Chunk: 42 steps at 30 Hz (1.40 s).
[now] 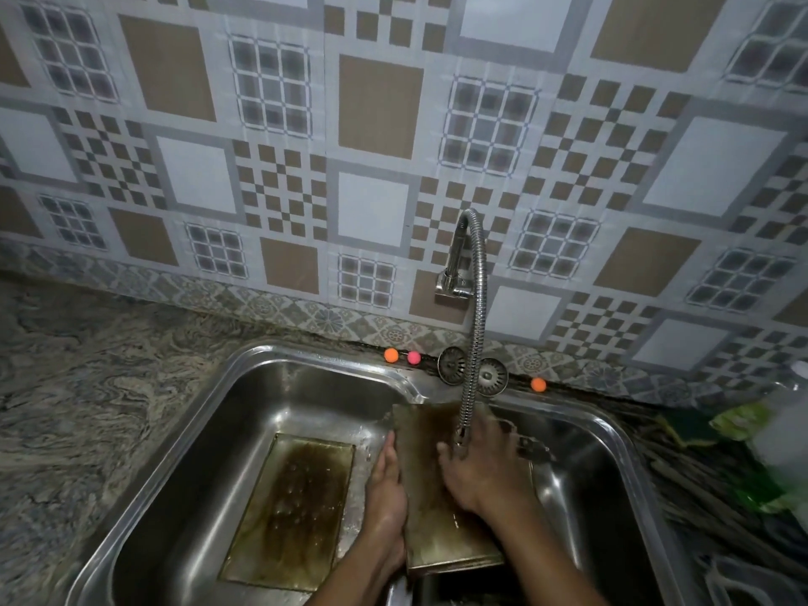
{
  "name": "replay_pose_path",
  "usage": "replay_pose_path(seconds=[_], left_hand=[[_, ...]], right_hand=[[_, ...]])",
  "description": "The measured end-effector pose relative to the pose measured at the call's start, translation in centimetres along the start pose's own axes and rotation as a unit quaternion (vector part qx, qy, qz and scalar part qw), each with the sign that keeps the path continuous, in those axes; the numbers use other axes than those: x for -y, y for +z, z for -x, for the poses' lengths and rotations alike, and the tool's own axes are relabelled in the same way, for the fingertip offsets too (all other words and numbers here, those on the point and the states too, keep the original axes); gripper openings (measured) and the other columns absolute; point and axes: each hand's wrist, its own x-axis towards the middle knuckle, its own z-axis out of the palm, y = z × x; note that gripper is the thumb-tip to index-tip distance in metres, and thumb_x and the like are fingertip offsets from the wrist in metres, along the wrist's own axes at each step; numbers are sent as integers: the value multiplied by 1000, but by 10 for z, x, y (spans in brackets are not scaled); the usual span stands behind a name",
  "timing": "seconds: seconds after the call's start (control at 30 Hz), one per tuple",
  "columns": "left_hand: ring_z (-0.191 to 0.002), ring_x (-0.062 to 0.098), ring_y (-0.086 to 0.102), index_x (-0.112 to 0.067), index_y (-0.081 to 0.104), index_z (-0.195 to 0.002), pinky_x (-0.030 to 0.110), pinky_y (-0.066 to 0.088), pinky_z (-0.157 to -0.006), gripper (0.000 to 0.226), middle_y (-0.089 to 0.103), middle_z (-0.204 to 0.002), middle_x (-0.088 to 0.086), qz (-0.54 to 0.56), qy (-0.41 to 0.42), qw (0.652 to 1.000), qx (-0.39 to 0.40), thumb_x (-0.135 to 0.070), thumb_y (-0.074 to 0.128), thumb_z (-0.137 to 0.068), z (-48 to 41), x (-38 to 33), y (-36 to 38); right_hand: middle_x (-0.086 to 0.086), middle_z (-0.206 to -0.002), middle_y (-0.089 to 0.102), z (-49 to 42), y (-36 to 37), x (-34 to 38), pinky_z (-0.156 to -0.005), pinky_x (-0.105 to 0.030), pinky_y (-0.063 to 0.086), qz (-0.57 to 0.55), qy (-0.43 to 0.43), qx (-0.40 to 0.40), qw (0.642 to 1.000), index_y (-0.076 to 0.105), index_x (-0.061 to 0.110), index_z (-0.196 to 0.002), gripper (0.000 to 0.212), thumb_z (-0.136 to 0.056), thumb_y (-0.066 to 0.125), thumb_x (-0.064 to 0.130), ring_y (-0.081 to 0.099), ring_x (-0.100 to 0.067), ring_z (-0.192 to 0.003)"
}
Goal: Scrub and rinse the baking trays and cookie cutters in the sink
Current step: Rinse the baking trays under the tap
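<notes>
A stained rectangular baking tray (430,524) lies tilted across the divider between the two sink basins, under the flexible tap hose (474,325). My left hand (387,492) grips the tray's left edge. My right hand (481,465) lies on the tray's surface below the hose's end, fingers spread; whether it holds a scrubber is hidden. A second dirty tray (290,509) lies flat on the bottom of the left basin (245,413). No cookie cutters are in view.
The right basin (586,470) holds something dark near my right hand. Two drain strainers (452,365) and small orange and pink balls (391,355) sit on the sink's back ledge. Green sponges and a pale bottle (782,430) stand at right. A marbled counter (87,387) lies at left.
</notes>
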Motion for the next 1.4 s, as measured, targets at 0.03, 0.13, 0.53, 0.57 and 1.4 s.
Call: replay_pose_path(seconds=[0.03,0.13,0.53,0.57,1.4], left_hand=[[-95,-1,63,-28,53,-130,12,52,-68,32,64,-115,-13,3,-13,1000,11,-28,32,-106,-1,5,3],[-97,12,68,-24,58,-129,21,54,-75,40,69,-117,3,35,-56,998,-16,-38,29,-105,2,6,-1],[-101,33,70,-32,52,-129,45,58,-82,34,70,-116,11,-20,-51,998,20,-13,49,-100,9,2,19],[-100,31,70,-21,55,-126,40,58,-80,28,71,-114,14,-39,-62,996,50,-13,48,-101,13,4,26],[-105,11,56,-14,48,-138,11,39,-85,43,61,-117,-4,-590,15,801,98,-7,50,-95,-28,92,38]], right_hand=[[0,-163,-7,3,3,16,-119,-53,-3,-8,-55,9,998,-1,21,-154,63,-99,10,51,-10,-24,-149],[10,-161,13,28,20,40,-121,-39,6,-18,-210,17,977,21,27,-153,69,-92,-1,53,4,-10,-149],[18,-157,-14,51,31,-34,-119,-47,-5,-78,-72,-7,994,9,38,-152,57,-96,8,47,-13,-14,-148],[21,-156,-14,54,37,-34,-118,-46,-7,-135,-76,-3,988,10,41,-151,51,-100,13,42,-15,-11,-147],[5,-99,65,-5,121,-184,-84,-36,51,-490,190,-198,827,62,17,-108,33,-86,59,-8,62,-14,-92]])
